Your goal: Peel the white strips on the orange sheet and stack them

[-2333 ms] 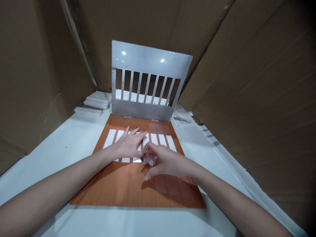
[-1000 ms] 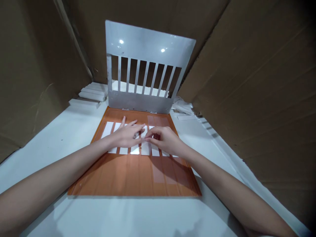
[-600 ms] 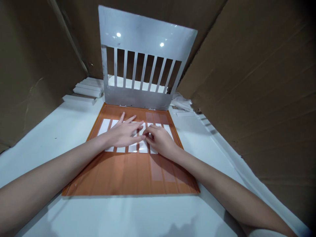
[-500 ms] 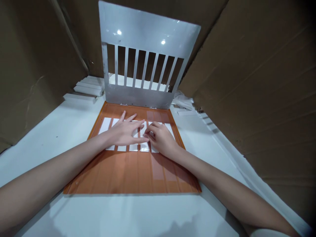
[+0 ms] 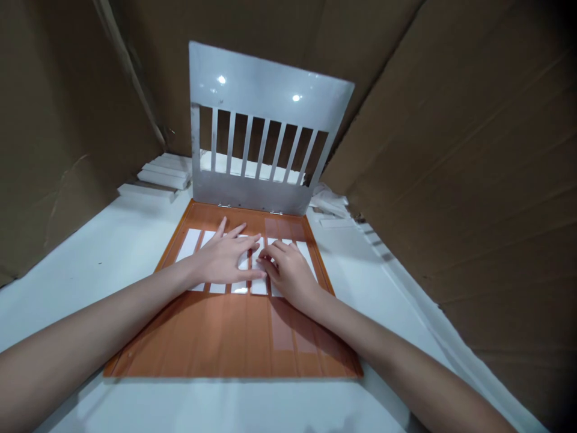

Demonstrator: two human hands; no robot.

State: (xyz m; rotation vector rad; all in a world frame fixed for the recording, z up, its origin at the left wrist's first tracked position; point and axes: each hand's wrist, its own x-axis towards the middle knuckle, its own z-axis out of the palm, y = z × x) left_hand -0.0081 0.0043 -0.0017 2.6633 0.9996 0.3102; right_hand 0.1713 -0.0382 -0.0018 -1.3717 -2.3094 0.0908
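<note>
An orange board [image 5: 193, 340] lies on the white table, with a row of white strips [image 5: 188, 245] set side by side across its middle. My left hand [image 5: 225, 258] rests over the strips on the left and middle, fingers spread and thumb stretched to the right. Close beside it, my right hand [image 5: 291, 270] is curled, its fingertips pinched at a white strip [image 5: 259, 285] right of the middle. The fingers partly hide that strip and the ones under the palm. A grey plate with slots [image 5: 265, 96] stands raised at the board's far edge, joined by small hinges.
White bar-shaped pieces [image 5: 163, 175] are stacked at the back left of the table [image 5: 112, 300]. More white pieces [image 5: 331, 207] lie at the back right. Brown cardboard walls [image 5: 451, 150] enclose the table at the back and both sides.
The view has tilted up a little, so the board and plate appear lower. The right fingertips stay at the same strip, and the left hand keeps its spread pose.
</note>
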